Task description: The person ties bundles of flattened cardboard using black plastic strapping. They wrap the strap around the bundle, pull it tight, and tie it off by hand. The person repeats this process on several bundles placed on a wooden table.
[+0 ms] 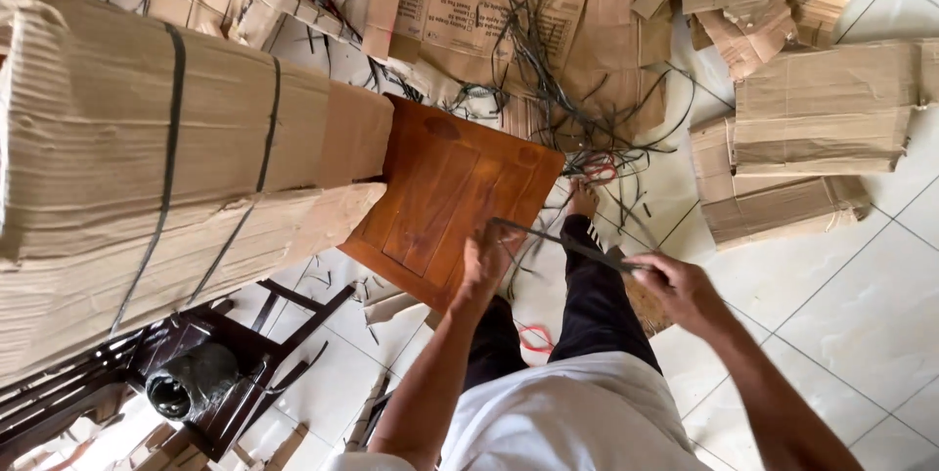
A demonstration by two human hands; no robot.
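A dark plastic packing strap runs between my two hands. My left hand grips its left end, just over the lower edge of a brown wooden panel that lies on the floor. My right hand is closed on the strap's right end. My legs in dark trousers and a bare foot stand beside the panel.
A large cardboard-wrapped bundle bound by dark straps fills the left. Below it stands a dark wooden frame. A tangle of cut straps and flattened cardboard litter the white tiled floor.
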